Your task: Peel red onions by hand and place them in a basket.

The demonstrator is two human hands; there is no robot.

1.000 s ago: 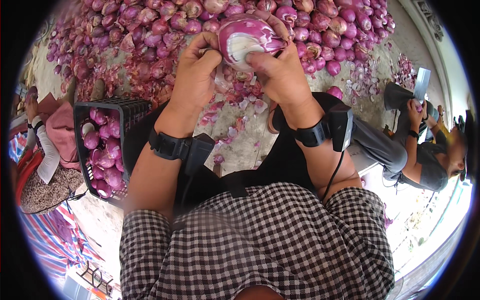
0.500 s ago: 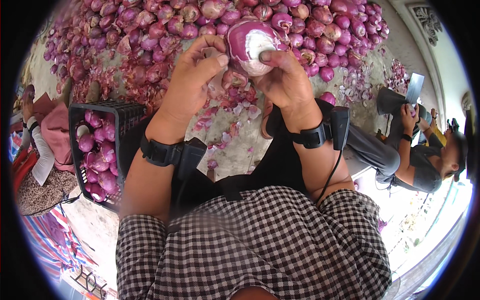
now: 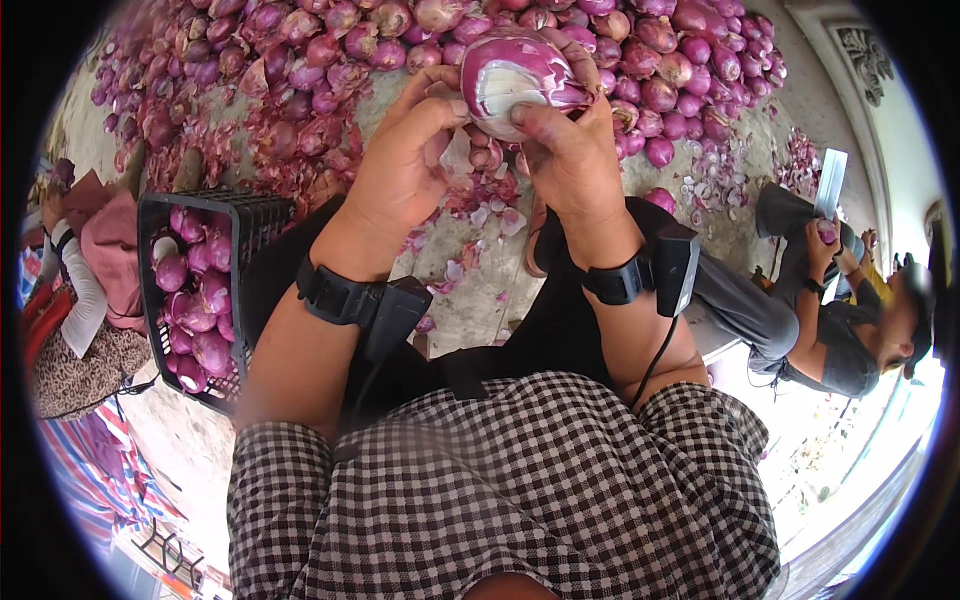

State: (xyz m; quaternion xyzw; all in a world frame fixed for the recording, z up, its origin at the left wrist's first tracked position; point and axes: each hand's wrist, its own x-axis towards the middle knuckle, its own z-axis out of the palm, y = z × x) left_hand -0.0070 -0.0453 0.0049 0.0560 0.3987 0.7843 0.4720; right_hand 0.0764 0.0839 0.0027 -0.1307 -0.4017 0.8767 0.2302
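Note:
A large red onion point(image 3: 520, 65), partly stripped to a pale whitish patch, is held up in front of me. My right hand point(image 3: 575, 165) grips it from the right, with the thumb pressed on the pale patch and the fingers wrapped behind. At the onion's left edge my left hand point(image 3: 405, 165) is closed, thumb tip toward the curled index finger. A thin, pale piece of onion skin point(image 3: 457, 152) hangs below the left thumb, seemingly pinched there. Part of the left fingers is hidden.
A big heap of red onions point(image 3: 655, 60) spreads across the floor ahead, with loose skins point(image 3: 290, 150) along it. A black plastic crate point(image 3: 245, 225) of onions stands to my left. At right a seated co-worker point(image 3: 845, 330) holds a knife point(image 3: 829, 180) and an onion; another person's sleeve point(image 3: 85, 300) shows at left.
The onion has tilted and shifted slightly up in my right hand. My left hand has moved a little right, and the pale skin hangs lower beside the onion. The co-worker's knife has moved slightly.

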